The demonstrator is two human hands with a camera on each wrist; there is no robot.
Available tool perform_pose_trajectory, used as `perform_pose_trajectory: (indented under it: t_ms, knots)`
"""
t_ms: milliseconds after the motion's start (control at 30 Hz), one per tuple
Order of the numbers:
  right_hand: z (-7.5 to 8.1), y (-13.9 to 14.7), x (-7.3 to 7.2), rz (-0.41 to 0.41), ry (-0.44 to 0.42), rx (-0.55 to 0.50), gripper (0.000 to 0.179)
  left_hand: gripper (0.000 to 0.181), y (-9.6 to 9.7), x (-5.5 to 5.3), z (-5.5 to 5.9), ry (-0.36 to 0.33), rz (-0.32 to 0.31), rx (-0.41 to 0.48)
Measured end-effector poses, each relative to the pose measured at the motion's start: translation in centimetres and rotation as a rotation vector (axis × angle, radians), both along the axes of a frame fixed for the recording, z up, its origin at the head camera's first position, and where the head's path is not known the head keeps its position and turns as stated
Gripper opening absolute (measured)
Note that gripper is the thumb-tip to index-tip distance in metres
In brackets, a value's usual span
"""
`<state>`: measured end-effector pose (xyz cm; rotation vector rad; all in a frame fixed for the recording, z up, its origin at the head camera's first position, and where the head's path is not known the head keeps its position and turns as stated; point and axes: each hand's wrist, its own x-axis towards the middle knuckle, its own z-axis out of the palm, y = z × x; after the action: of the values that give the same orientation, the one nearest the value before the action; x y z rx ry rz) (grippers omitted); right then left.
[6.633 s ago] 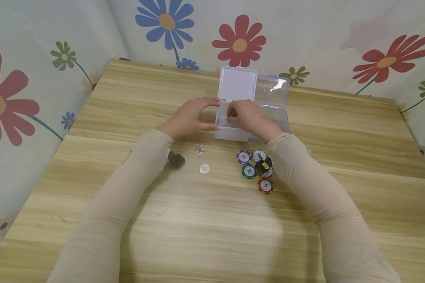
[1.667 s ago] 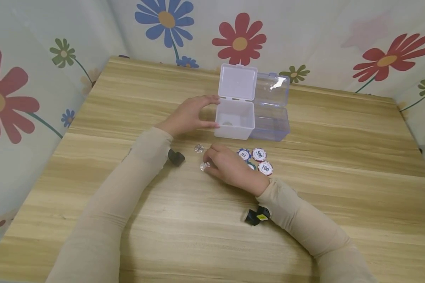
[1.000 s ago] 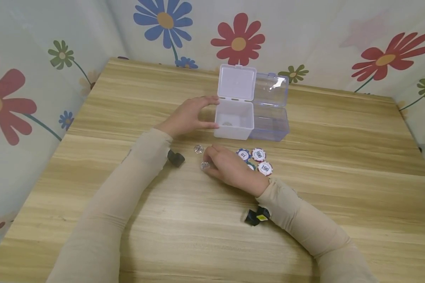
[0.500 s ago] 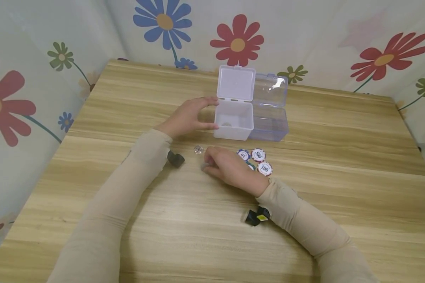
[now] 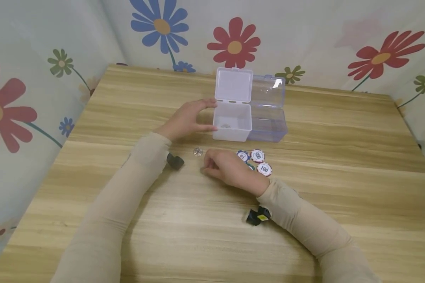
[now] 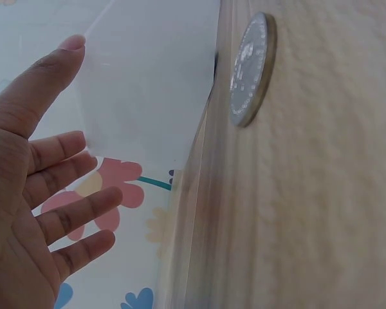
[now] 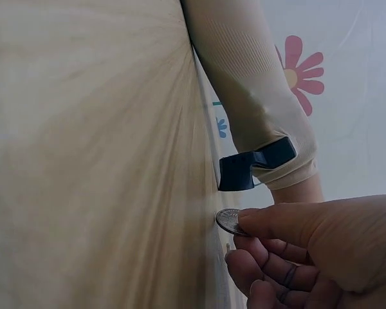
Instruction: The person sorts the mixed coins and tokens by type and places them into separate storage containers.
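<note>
My right hand (image 5: 228, 167) pinches a silver coin (image 7: 229, 222) between thumb and fingers, low over the wooden table. In the right wrist view the coin shows tilted past the thumb tip. A second coin (image 5: 198, 151) lies flat a little to the left, also in the left wrist view. My left hand (image 5: 185, 120) rests its thumb and fingertips, spread and fairly straight, on the left side of the white plastic box (image 5: 231, 135). That box's lid (image 5: 233, 84) stands raised, and a coin (image 5: 225, 126) lies inside on its floor.
A clear purple-tinted box (image 5: 269, 131) with raised lid stands against the white box's right side. Poker chips (image 5: 264, 169) lie below the boxes, partly covered by my right hand. A flower-patterned wall (image 5: 304, 39) rises behind the table.
Earlier my right hand was in the white box; it has come down to the front coin, now pinched and tipped up off its flat position. My left hand stays at the box.
</note>
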<state>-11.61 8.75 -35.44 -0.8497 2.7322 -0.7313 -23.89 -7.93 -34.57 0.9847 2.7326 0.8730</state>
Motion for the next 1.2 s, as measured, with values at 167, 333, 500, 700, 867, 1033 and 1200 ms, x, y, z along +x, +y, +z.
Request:
perform_pose_trajectory:
  t_ms: [167,333,500,700,867,1033,1200]
  knots:
    - [0.4,0.0,-0.1,0.004,-0.011,0.011,0.012,0.077,-0.2,0.0,-0.1,-0.004,0.005,0.006]
    - [0.8,0.4,-0.2,-0.003,-0.014,-0.02,0.01,0.077,-0.2,0.0,-0.1,0.003,0.003,0.003]
    - [1.3,0.8,-0.5,-0.013,-0.032,-0.06,0.009,0.077,0.0,0.0,0.0,0.003,-0.002,0.003]
    - [1.9,1.6,-1.1,-0.032,-0.047,-0.061,0.007,0.076,0.2,0.0,0.2,0.008,-0.006,0.004]
    - [2.3,2.1,-1.7,-0.044,-0.005,-0.062,0.005,0.075,0.2,0.0,0.1,0.011,-0.007,0.005]
    - [2.8,2.6,-2.4,-0.053,0.01,-0.103,0.005,0.075,0.0,0.0,-0.2,0.005,-0.002,-0.003]
    - [3.7,3.0,-2.9,-0.085,0.026,-0.095,0.006,0.075,0.0,0.0,-0.1,0.0,0.002,-0.004]
